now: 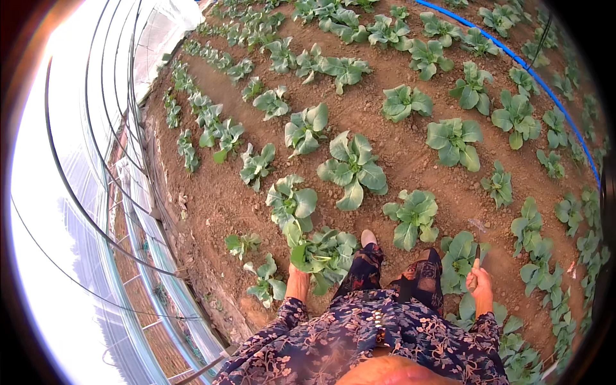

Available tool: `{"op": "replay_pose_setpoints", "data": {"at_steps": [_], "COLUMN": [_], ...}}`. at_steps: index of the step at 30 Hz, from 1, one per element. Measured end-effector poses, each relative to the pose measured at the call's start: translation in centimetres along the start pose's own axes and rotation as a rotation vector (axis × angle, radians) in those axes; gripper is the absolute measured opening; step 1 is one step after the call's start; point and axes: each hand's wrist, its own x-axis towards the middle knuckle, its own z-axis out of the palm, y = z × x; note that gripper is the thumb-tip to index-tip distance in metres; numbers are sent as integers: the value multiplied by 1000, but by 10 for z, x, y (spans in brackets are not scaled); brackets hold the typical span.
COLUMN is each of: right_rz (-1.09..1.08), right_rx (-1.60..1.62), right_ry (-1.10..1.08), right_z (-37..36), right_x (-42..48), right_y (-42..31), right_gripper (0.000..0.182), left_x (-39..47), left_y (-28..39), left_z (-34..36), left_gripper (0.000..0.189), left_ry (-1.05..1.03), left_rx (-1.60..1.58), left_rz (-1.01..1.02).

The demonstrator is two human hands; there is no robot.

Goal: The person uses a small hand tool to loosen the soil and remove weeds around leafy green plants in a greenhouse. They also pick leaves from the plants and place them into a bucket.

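My left hand (297, 283) is at the lower middle of the view, closed around a bunch of leafy greens (329, 251). Pale stems and broad leaves spread from it toward my left leg, and the leaves hide most of my fingers. In my right hand (481, 285) is a small knife (477, 262), its light handle in my fist and its dark, narrow blade pointing away from me. Just left of that hand grows a broad-leaved cabbage-type plant (456, 264). Another such plant (413, 217) stands in the soil in front of my feet.
Rows of similar young plants (355, 168) fill the brown soil (394, 154). A blue hose (524, 62) curves across the upper right. Along the left runs the greenhouse's plastic film wall (77, 250) with thin hoops (67, 178). My light shoe (368, 237) is between plants.
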Motion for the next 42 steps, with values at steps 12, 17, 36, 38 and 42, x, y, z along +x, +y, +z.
{"op": "replay_pose_setpoints", "data": {"at_steps": [12, 17, 36, 38, 42], "right_rz": [166, 254, -12, -6, 199], "right_rx": [78, 47, -527, -477, -227], "right_ry": [190, 210, -252, -221, -293], "right_z": [110, 215, 781, 833, 932], "right_x": [63, 123, 202, 213, 227], "right_y": [-34, -139, -534, -545, -546], "right_gripper": [13, 13, 8, 6, 10], "left_x": [148, 217, 430, 483, 598], "left_y": [18, 7, 84, 103, 142], "left_z": [182, 258, 503, 542, 658], "left_gripper": [22, 22, 22, 22, 22], "left_ry": [-90, -13, 264, 221, 42], "left_rx": [63, 60, -168, -202, -251], "left_rz": [-151, -158, 38, 42, 50]}}
